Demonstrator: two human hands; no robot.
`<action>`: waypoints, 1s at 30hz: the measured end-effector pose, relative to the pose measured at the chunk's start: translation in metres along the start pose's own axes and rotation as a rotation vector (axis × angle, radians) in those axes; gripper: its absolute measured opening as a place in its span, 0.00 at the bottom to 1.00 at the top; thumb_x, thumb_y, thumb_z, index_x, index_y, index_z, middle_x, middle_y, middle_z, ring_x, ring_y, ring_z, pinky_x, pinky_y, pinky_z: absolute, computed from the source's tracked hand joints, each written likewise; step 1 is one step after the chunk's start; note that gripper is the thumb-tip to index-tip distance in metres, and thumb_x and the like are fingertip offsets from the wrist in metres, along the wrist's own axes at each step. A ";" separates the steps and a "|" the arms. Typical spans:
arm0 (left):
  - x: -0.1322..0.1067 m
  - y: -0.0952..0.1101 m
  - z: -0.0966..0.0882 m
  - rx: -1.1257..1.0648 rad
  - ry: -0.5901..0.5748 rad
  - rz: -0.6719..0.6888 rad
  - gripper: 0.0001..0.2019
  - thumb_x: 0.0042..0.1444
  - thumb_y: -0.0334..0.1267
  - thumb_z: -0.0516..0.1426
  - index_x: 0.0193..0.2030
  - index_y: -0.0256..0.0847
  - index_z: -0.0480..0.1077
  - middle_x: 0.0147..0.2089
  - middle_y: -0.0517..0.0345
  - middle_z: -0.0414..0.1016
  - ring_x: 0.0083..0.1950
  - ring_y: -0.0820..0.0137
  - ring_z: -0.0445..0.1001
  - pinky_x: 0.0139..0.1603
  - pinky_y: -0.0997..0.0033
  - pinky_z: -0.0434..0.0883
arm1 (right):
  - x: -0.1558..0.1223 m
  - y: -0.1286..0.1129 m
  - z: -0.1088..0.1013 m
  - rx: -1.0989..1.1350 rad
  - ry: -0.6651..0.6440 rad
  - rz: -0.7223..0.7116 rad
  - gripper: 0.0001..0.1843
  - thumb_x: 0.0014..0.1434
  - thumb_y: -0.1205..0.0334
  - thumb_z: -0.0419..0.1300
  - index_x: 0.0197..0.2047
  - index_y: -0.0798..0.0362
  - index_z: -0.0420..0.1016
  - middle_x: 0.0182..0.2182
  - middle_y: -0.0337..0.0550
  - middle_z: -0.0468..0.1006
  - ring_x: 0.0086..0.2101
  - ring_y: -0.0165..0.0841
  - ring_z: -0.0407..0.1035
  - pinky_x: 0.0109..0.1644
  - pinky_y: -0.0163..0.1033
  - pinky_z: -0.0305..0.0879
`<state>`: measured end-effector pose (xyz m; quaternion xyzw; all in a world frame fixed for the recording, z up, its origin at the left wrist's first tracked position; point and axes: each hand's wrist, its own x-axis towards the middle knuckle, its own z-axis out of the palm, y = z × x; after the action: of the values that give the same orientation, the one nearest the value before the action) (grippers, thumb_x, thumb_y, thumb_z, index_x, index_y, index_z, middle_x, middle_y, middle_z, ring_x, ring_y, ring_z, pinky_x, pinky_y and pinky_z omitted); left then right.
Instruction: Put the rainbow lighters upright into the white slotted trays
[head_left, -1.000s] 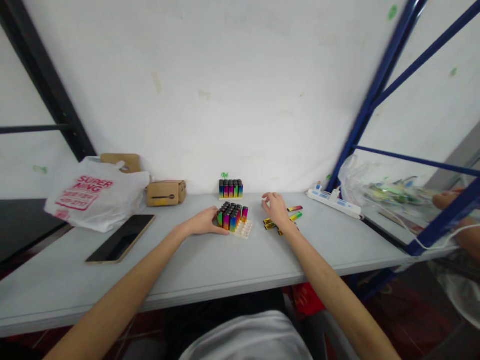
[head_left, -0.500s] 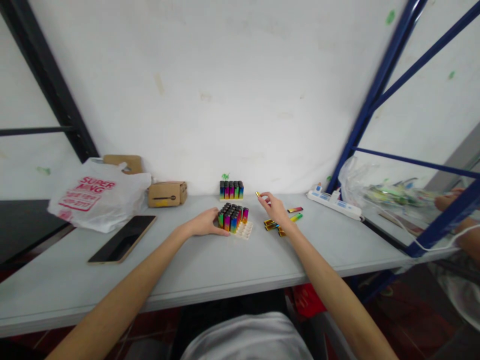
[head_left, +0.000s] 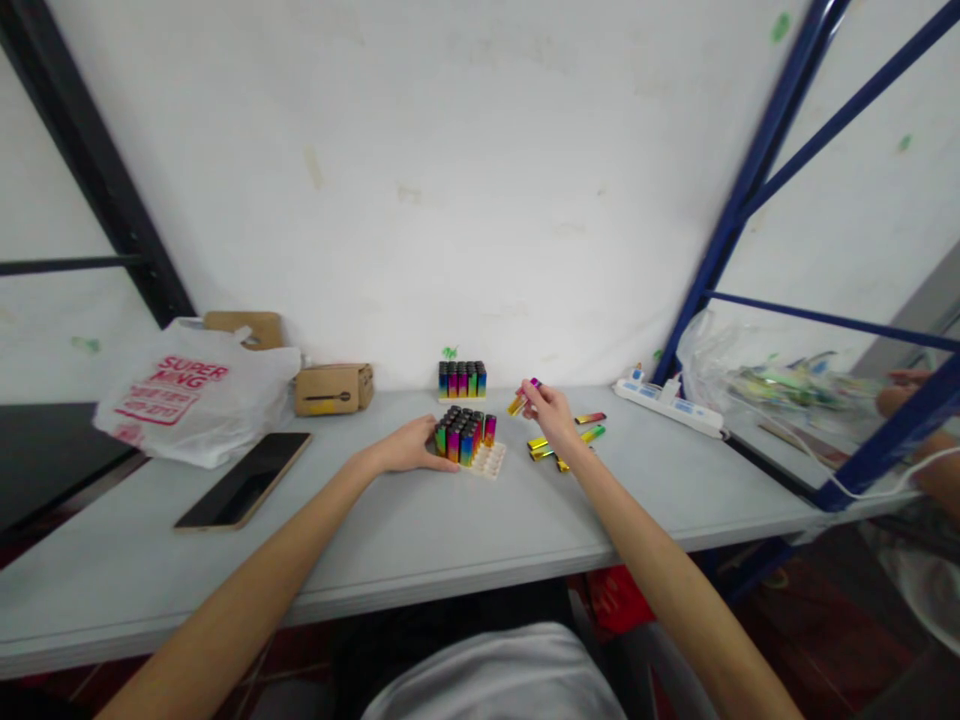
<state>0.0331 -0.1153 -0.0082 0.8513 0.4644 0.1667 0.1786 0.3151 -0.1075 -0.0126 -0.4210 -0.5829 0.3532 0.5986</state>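
My left hand [head_left: 411,446] wraps round the left side of a white holed tray [head_left: 490,461], its thumb along the front edge. Upright in the tray stand several shiny rainbow tubes [head_left: 455,440] with black tops; the holes at its right front show bare. In my right hand [head_left: 548,411] a shiny gold-and-purple tube [head_left: 517,404] is pinched between thumb and fingers, tilted, above the table. Below and right of that hand lie several loose gold and rainbow tubes [head_left: 541,452]. A second block of upright tubes [head_left: 462,380] stands by the wall.
On the left are a white plastic bag [head_left: 187,390], a cardboard box [head_left: 334,389] and a dark phone or tablet [head_left: 244,482]. A white power strip [head_left: 670,408] lies at the right by a blue metal post [head_left: 739,220]. Another person's arm [head_left: 915,415] shows beyond it.
The tube in my right hand has turned, so more of its length and a purple end show. My right hand has shifted little. My left hand stays at the tray.
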 end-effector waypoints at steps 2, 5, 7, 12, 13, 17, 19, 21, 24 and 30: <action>0.000 0.000 0.000 0.000 -0.002 0.004 0.37 0.36 0.68 0.65 0.46 0.40 0.76 0.45 0.51 0.79 0.45 0.52 0.75 0.47 0.59 0.73 | 0.000 0.001 0.003 0.034 0.005 0.040 0.30 0.57 0.30 0.53 0.31 0.52 0.67 0.27 0.40 0.71 0.26 0.29 0.64 0.32 0.35 0.66; 0.001 -0.002 0.001 0.009 0.008 0.011 0.37 0.36 0.68 0.65 0.44 0.39 0.75 0.45 0.49 0.78 0.45 0.52 0.75 0.47 0.58 0.72 | -0.003 0.001 0.007 0.106 -0.085 0.042 0.29 0.58 0.30 0.51 0.36 0.49 0.64 0.25 0.36 0.68 0.24 0.29 0.64 0.30 0.35 0.66; 0.002 -0.003 0.001 0.014 0.012 0.011 0.37 0.35 0.68 0.65 0.44 0.39 0.75 0.44 0.49 0.78 0.44 0.51 0.75 0.46 0.58 0.72 | -0.005 -0.001 0.009 0.148 -0.151 0.057 0.27 0.58 0.31 0.53 0.39 0.48 0.64 0.20 0.30 0.61 0.19 0.26 0.57 0.24 0.32 0.59; 0.002 -0.006 0.002 0.021 0.003 0.002 0.39 0.36 0.68 0.66 0.47 0.38 0.74 0.47 0.47 0.77 0.46 0.52 0.75 0.47 0.58 0.72 | -0.012 -0.006 0.013 0.102 -0.165 0.240 0.29 0.60 0.30 0.47 0.28 0.49 0.58 0.17 0.27 0.46 0.16 0.24 0.40 0.18 0.31 0.36; 0.002 -0.007 0.002 0.022 -0.002 -0.001 0.39 0.36 0.68 0.65 0.47 0.38 0.73 0.47 0.48 0.77 0.46 0.52 0.74 0.48 0.58 0.72 | -0.013 -0.006 0.014 0.089 -0.155 0.273 0.29 0.61 0.31 0.46 0.25 0.48 0.56 0.16 0.27 0.45 0.15 0.24 0.39 0.18 0.32 0.35; 0.001 -0.006 0.002 0.010 -0.007 -0.013 0.39 0.36 0.67 0.66 0.48 0.38 0.73 0.46 0.49 0.78 0.46 0.53 0.75 0.48 0.59 0.72 | -0.017 -0.004 0.015 0.043 -0.117 0.299 0.24 0.63 0.43 0.43 0.21 0.47 0.50 0.14 0.30 0.47 0.14 0.25 0.40 0.18 0.33 0.36; 0.002 -0.005 0.002 0.013 -0.013 -0.003 0.39 0.37 0.67 0.65 0.48 0.38 0.73 0.46 0.49 0.78 0.46 0.53 0.75 0.47 0.59 0.72 | -0.019 -0.003 0.016 0.037 -0.146 0.283 0.22 0.63 0.47 0.43 0.20 0.47 0.51 0.13 0.31 0.48 0.14 0.26 0.41 0.17 0.34 0.36; 0.002 -0.005 0.002 0.012 -0.018 0.012 0.38 0.37 0.68 0.65 0.47 0.38 0.73 0.46 0.49 0.78 0.45 0.53 0.75 0.46 0.59 0.73 | -0.021 -0.003 0.016 0.042 -0.181 0.267 0.21 0.63 0.49 0.43 0.21 0.48 0.52 0.13 0.31 0.49 0.14 0.26 0.42 0.17 0.34 0.37; 0.003 -0.006 0.002 -0.010 -0.003 0.024 0.38 0.36 0.67 0.66 0.48 0.39 0.73 0.45 0.50 0.78 0.44 0.53 0.76 0.45 0.59 0.73 | -0.021 -0.003 0.018 0.049 -0.188 0.264 0.22 0.63 0.46 0.45 0.22 0.48 0.54 0.14 0.31 0.49 0.15 0.25 0.42 0.17 0.34 0.37; 0.003 -0.006 0.002 0.014 -0.004 0.016 0.39 0.37 0.68 0.65 0.47 0.38 0.73 0.44 0.49 0.79 0.43 0.53 0.76 0.43 0.60 0.73 | -0.018 -0.001 0.017 0.100 -0.222 0.087 0.31 0.62 0.31 0.45 0.34 0.52 0.68 0.19 0.31 0.55 0.18 0.25 0.49 0.21 0.32 0.45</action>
<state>0.0312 -0.1101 -0.0125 0.8566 0.4582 0.1631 0.1721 0.2965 -0.1225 -0.0190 -0.3737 -0.6083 0.4518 0.5350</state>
